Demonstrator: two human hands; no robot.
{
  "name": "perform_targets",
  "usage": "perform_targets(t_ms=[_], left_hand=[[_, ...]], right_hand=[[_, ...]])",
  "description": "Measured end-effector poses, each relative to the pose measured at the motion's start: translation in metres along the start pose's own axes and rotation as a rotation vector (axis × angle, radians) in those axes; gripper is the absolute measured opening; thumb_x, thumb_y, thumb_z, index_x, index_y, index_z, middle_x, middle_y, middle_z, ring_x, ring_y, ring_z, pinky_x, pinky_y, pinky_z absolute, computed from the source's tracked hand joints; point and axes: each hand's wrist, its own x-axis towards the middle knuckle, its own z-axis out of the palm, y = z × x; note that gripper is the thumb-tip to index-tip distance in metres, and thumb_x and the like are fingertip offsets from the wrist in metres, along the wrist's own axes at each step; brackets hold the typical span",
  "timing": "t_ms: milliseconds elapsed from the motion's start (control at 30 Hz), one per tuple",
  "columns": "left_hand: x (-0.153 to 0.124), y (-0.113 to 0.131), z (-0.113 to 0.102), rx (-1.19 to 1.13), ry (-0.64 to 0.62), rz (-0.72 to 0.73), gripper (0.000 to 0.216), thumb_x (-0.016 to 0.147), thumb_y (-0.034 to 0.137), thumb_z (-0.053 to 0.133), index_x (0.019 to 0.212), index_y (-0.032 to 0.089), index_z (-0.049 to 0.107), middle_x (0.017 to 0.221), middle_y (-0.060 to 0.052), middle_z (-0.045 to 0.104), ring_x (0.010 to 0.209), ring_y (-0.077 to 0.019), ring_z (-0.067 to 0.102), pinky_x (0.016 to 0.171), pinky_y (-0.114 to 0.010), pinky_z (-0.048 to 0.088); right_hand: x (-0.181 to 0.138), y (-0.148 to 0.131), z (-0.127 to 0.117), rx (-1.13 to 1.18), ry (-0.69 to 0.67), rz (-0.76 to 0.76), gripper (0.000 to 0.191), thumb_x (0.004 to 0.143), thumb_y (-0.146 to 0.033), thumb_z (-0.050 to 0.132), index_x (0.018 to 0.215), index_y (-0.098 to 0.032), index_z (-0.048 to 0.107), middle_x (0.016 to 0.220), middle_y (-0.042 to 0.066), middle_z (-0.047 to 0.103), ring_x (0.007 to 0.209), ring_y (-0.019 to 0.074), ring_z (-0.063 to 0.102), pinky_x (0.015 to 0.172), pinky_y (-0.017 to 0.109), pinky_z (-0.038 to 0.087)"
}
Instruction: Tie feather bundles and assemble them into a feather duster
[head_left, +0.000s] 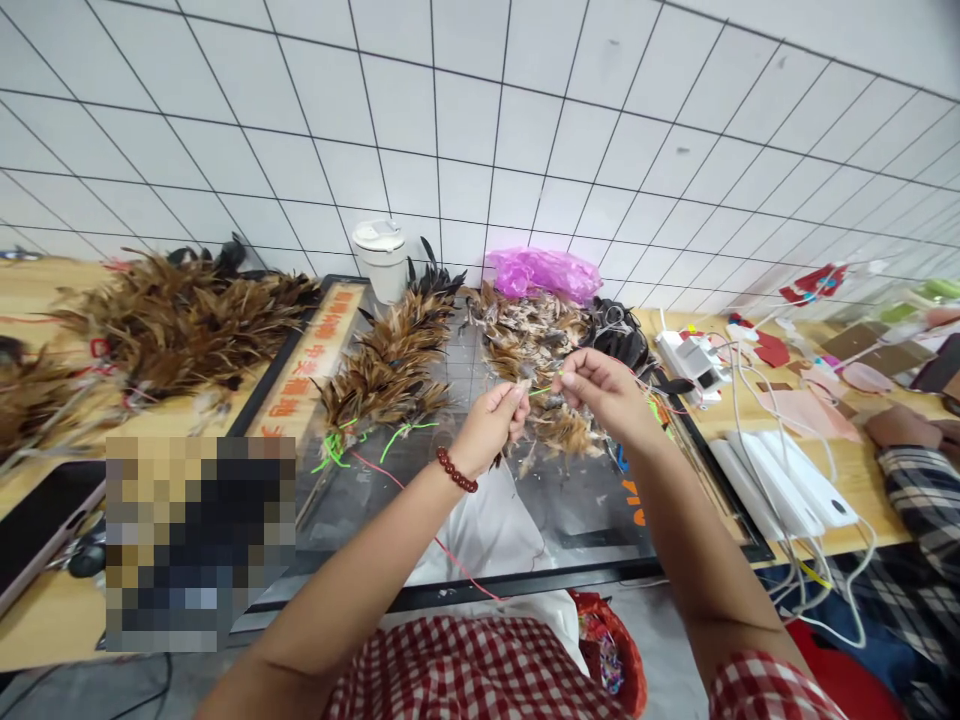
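Observation:
My left hand (491, 428) is closed in a pinch above the dark glass-topped board (577, 515); the feather it grips is mostly hidden by the fingers. Between both hands runs a short green string (544, 390). The fingertips of my right hand (600, 392) pinch its other end. Just beyond them lies a heap of loose brown feathers (536, 330). Left of my hands rests a bound bunch of brown and black feathers (397, 360), with bright green ties (334, 450) at its near end. A red string (442, 545) trails across the board toward me.
A white lidded cup (381, 260) and a pink plastic bag (541, 272) stand by the tiled wall. More feathers (195, 320) lie at left, near a phone (45, 520). White power units (784, 485) with cables sit at right, beside another person's plaid sleeve (926, 490).

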Motion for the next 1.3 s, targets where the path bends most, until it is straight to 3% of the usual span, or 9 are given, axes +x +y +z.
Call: perform_targets(t_ms=[100,167,300,433,633,867,1033,1133,1300], left_hand=[[0.0,-0.004,-0.009,0.245,0.025,0.005,0.027,0.084,0.036,0.054,0.066,0.016,0.051,0.056,0.004,0.044,0.045,-0.006,0.034,0.045,-0.02,0.026],[-0.003,-0.002,-0.011,0.44,-0.065,0.058,0.025,0.082,0.029,0.057,0.061,0.015,0.055,0.056,0.002,0.049,0.05,-0.0082,0.042,0.05,-0.021,0.031],[-0.015,0.006,-0.009,0.548,-0.297,0.093,0.023,0.082,0.027,0.057,0.061,0.016,0.059,0.057,0.0,0.054,0.054,-0.0097,0.047,0.055,-0.021,0.035],[-0.025,0.007,-0.007,0.327,-0.356,-0.067,0.029,0.081,0.042,0.057,0.068,0.015,0.058,0.056,0.002,0.047,0.047,-0.0064,0.038,0.045,-0.019,0.029],[-0.028,-0.004,-0.003,-0.189,-0.314,-0.335,0.04,0.072,0.05,0.068,0.074,0.014,0.05,0.06,0.006,0.036,0.042,-0.0008,0.021,0.039,-0.015,0.011],[-0.021,-0.012,-0.006,-0.129,-0.095,-0.252,0.044,0.073,0.056,0.065,0.073,0.014,0.051,0.056,0.005,0.04,0.041,-0.0013,0.024,0.038,-0.015,0.014],[-0.017,-0.016,-0.015,-0.101,0.016,-0.195,0.042,0.075,0.057,0.061,0.074,0.018,0.046,0.052,0.008,0.034,0.04,-0.003,0.02,0.039,-0.016,0.014],[-0.01,-0.02,-0.024,0.04,0.106,-0.104,0.037,0.08,0.053,0.055,0.072,0.018,0.048,0.052,0.007,0.037,0.042,-0.0058,0.025,0.042,-0.019,0.019],[-0.011,-0.023,-0.032,0.748,0.185,0.182,0.019,0.08,0.024,0.056,0.062,0.018,0.054,0.057,0.0,0.049,0.055,-0.0131,0.043,0.057,-0.024,0.03]], right_hand=[[-0.004,-0.009,0.006,-0.273,-0.198,-0.229,0.019,0.09,-0.033,0.052,0.078,-0.018,0.055,0.091,0.007,0.059,0.086,0.0159,0.054,0.077,0.031,0.044],[0.001,-0.011,0.01,-0.346,-0.313,-0.305,0.02,0.091,-0.031,0.049,0.077,-0.019,0.055,0.092,0.007,0.057,0.091,0.0177,0.052,0.083,0.034,0.042],[0.021,0.005,0.018,-0.211,-0.434,-0.174,0.024,0.089,-0.038,0.051,0.075,-0.019,0.053,0.083,0.003,0.054,0.078,0.0153,0.049,0.076,0.031,0.042],[0.029,0.035,0.026,0.003,-0.504,0.02,0.03,0.084,-0.046,0.056,0.075,-0.018,0.053,0.077,0.0,0.05,0.073,0.0133,0.047,0.071,0.027,0.041],[0.01,0.068,0.038,0.185,-0.354,0.194,0.03,0.078,-0.047,0.062,0.075,-0.018,0.054,0.078,0.0,0.051,0.071,0.0122,0.046,0.066,0.025,0.039],[0.0,0.082,0.055,0.225,-0.086,0.131,0.022,0.079,-0.038,0.062,0.074,-0.019,0.053,0.079,0.0,0.052,0.072,0.0122,0.046,0.069,0.025,0.039],[-0.006,0.094,0.053,0.082,-0.064,0.13,0.028,0.086,-0.044,0.054,0.075,-0.019,0.05,0.071,-0.001,0.048,0.068,0.0127,0.042,0.067,0.026,0.037],[-0.013,0.085,0.049,-0.112,-0.108,0.01,0.026,0.09,-0.042,0.049,0.076,-0.02,0.049,0.077,0.001,0.05,0.073,0.0148,0.046,0.07,0.028,0.038],[-0.019,0.049,0.052,-0.549,-0.086,-0.26,0.013,0.091,-0.025,0.043,0.083,-0.021,0.053,0.096,0.007,0.059,0.096,0.0212,0.051,0.09,0.04,0.033]])
